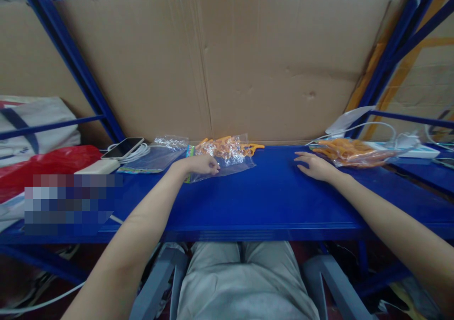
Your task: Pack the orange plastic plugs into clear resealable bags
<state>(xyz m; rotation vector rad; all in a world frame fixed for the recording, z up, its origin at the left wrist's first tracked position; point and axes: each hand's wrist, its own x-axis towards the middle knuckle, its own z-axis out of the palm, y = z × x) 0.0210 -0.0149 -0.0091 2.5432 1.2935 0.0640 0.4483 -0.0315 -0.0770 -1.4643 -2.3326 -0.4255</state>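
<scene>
My left hand (pixel 200 164) rests on the blue shelf (pixel 269 202), fingers curled and pinched on the near edge of a clear plastic bag (pixel 227 157) that holds several orange plastic parts. One orange piece (pixel 256 147) sticks out at the bag's right end. My right hand (pixel 314 166) lies flat on the shelf with its fingers spread, holding nothing, just left of a second clear bag of orange parts (pixel 351 151).
A flat clear bag (pixel 156 159) lies left of my left hand, beside a phone (pixel 122 148) with a white cable and a white power bank (pixel 97 167). A red bag (pixel 46 166) sits far left. Cardboard (pixel 248 64) backs the shelf; blue rack posts stand at both sides.
</scene>
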